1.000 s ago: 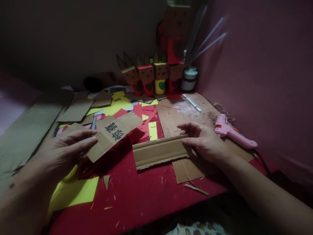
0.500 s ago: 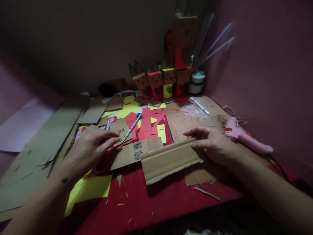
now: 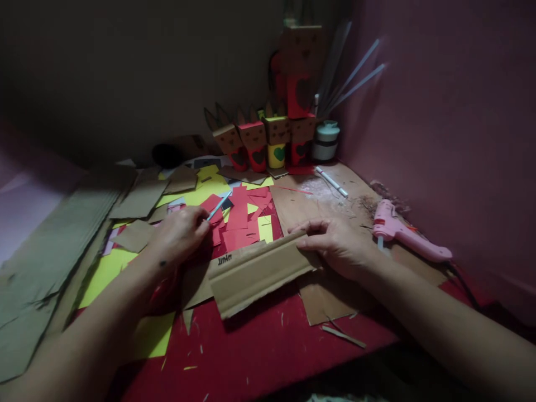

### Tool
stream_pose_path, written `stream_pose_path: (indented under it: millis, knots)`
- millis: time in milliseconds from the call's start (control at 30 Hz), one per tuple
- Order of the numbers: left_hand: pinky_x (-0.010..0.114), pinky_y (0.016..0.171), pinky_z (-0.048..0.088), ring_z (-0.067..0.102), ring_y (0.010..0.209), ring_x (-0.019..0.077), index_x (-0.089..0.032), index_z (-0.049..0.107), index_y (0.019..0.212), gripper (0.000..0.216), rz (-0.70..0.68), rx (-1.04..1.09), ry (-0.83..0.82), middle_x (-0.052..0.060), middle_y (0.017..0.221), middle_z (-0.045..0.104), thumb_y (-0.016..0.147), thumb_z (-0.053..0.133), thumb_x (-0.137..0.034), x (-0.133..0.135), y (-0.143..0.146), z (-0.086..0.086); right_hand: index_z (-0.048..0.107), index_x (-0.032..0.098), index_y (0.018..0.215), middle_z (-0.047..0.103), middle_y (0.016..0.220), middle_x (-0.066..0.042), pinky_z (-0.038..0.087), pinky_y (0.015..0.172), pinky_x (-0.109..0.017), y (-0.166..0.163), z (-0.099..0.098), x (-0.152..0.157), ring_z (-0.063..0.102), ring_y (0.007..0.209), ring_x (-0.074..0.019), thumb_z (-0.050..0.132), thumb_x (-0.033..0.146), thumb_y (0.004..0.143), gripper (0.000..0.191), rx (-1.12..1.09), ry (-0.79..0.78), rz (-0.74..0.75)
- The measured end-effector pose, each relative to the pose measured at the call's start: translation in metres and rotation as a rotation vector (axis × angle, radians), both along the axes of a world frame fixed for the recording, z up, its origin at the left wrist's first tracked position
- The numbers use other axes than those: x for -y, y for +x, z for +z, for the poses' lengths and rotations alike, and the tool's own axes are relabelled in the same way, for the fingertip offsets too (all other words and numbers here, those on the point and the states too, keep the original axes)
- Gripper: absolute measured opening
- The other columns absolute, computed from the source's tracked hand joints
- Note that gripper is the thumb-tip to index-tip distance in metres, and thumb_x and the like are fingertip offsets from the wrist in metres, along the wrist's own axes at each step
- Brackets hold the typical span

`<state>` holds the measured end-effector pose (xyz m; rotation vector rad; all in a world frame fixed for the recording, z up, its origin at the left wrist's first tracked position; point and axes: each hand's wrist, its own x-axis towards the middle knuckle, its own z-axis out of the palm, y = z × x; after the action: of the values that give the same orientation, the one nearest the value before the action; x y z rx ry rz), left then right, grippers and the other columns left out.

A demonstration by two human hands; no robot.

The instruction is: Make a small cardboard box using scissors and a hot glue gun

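Note:
My right hand (image 3: 335, 245) pinches the right end of a long folded cardboard strip (image 3: 255, 273) that lies tilted on the red table cover. My left hand (image 3: 180, 234) is closed round a thin light-blue pen (image 3: 218, 206), whose tip sticks out over red paper scraps (image 3: 238, 223). A flat cardboard piece with black print (image 3: 196, 282) lies partly under the folded strip, just below my left hand.
A pink glue gun (image 3: 404, 231) lies at the right by the pink wall. Small cardboard figures with hearts (image 3: 259, 142), a white jar (image 3: 325, 140) and a white marker (image 3: 330, 181) stand at the back. Yellow paper (image 3: 104, 271) and large cardboard sheets (image 3: 46, 257) cover the left.
My left hand let go of the printed cardboard piece, moved up and took hold of the light-blue pen. The folded strip now overlaps the printed piece. My right hand stayed on the strip.

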<state>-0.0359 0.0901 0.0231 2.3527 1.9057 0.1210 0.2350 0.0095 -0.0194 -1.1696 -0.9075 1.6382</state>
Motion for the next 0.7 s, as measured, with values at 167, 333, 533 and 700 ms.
stream_pose_path:
  millis: [167,333,533,700]
  knots:
    - [0.028,0.064,0.049,0.062,0.073,0.0196,-0.022,0.065,0.082,0.03,-0.164,0.452,-0.217,0.003,0.077,0.066,0.082,0.053,-0.049,0.04,0.011,0.026,0.07,0.014,0.072,0.067,0.072,-0.005,0.045,0.063,-0.03,-0.002,0.001,0.003,0.061,0.067,-0.0164,0.079,0.017,0.055,0.019,-0.074,-0.046,0.034]
    - [0.022,0.054,0.043,0.054,0.062,0.013,-0.021,0.064,0.081,0.03,-0.12,0.697,-0.548,-0.001,0.071,0.06,0.088,0.057,-0.05,0.061,0.033,0.011,0.067,0.016,0.077,0.064,0.068,-0.001,0.042,0.063,-0.027,-0.008,0.003,0.011,0.057,0.062,-0.0128,0.076,0.021,0.064,0.017,-0.085,-0.072,0.086]
    - [0.022,0.07,0.049,0.063,0.082,0.0163,-0.027,0.074,0.102,0.031,-0.116,0.723,-0.631,0.0,0.09,0.072,0.091,0.057,-0.051,0.068,0.041,0.001,0.065,0.017,0.083,0.065,0.076,-0.002,0.047,0.074,-0.031,-0.011,0.006,0.013,0.061,0.07,-0.0155,0.078,0.024,0.065,0.024,-0.159,-0.087,0.105]
    - [0.022,0.069,0.051,0.066,0.084,0.0178,-0.028,0.074,0.11,0.031,-0.137,0.703,-0.723,0.0,0.094,0.075,0.093,0.054,-0.046,0.071,0.042,0.0,0.067,0.017,0.082,0.065,0.077,-0.002,0.048,0.074,-0.03,-0.01,0.005,0.014,0.059,0.068,-0.0136,0.077,0.019,0.063,0.023,-0.17,-0.069,0.104]
